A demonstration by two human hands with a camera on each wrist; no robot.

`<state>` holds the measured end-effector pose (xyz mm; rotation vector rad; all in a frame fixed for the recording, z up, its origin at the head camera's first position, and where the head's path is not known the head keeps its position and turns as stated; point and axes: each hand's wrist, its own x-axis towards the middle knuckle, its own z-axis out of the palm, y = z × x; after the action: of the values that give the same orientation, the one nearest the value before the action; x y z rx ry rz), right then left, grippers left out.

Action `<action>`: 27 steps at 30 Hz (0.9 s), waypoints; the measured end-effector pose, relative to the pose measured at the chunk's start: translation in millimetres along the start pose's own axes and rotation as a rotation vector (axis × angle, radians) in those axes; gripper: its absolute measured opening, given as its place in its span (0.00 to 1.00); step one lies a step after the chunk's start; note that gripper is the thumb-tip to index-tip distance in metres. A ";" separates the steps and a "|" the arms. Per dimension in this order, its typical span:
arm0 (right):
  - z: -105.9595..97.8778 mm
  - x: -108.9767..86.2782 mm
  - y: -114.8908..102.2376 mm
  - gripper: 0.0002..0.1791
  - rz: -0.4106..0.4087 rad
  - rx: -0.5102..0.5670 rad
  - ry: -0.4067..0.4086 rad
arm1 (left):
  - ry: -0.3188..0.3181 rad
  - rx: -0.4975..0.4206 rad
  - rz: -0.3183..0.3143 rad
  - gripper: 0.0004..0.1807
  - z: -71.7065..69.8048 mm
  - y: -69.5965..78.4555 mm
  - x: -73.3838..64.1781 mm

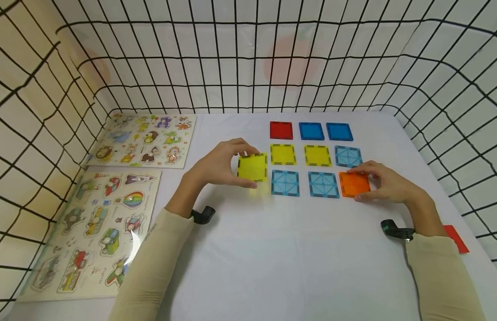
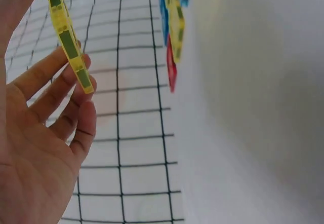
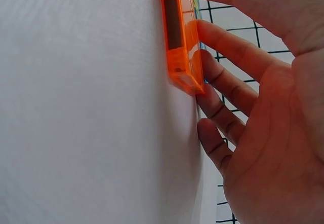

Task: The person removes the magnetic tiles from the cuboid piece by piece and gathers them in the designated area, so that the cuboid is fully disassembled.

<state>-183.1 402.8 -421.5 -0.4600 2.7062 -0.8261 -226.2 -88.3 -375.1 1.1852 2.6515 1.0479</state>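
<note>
My left hand [image 1: 222, 165] pinches a yellow square magnetic tile [image 1: 252, 168] by its edges, thumb in front and fingers behind. In the left wrist view that yellow tile [image 2: 70, 44] is seen edge-on, lifted off the table. My right hand [image 1: 386, 183] holds an orange magnetic tile [image 1: 354, 184] between thumb and fingers at the right end of the front row. From the right wrist the orange tile [image 3: 179, 41] appears at or very near the white surface. Two light blue tiles [image 1: 285, 183] lie between the hands.
Behind lie two yellow tiles [image 1: 283, 154] and a light blue tile [image 1: 348, 156], then a red tile [image 1: 281, 130] and two dark blue tiles [image 1: 311, 131]. Picture puzzle boards [image 1: 141, 140] are at left. A red piece [image 1: 456, 239] sits by the right sleeve. Black wire mesh [image 1: 236, 58] encloses the table.
</note>
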 end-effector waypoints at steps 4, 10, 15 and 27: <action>0.4 -0.2 0.1 0.41 0.007 -0.008 0.003 | -0.028 0.025 0.036 0.40 8.5 16.6 5.7; 0.6 -2.2 -0.7 0.41 0.017 -0.002 0.003 | -0.122 0.104 0.038 0.42 33.2 38.3 14.0; 0.6 -2.4 -0.4 0.40 0.011 -0.003 0.004 | -0.218 0.179 -0.009 0.43 56.1 52.2 17.5; -0.8 -2.0 -3.0 0.39 0.006 -0.016 0.008 | -0.356 0.270 -0.057 0.44 94.4 66.0 13.8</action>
<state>-180.9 401.6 -418.8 -0.4530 2.7216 -0.8068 -164.6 5.5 -404.9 1.1965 2.5723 0.4263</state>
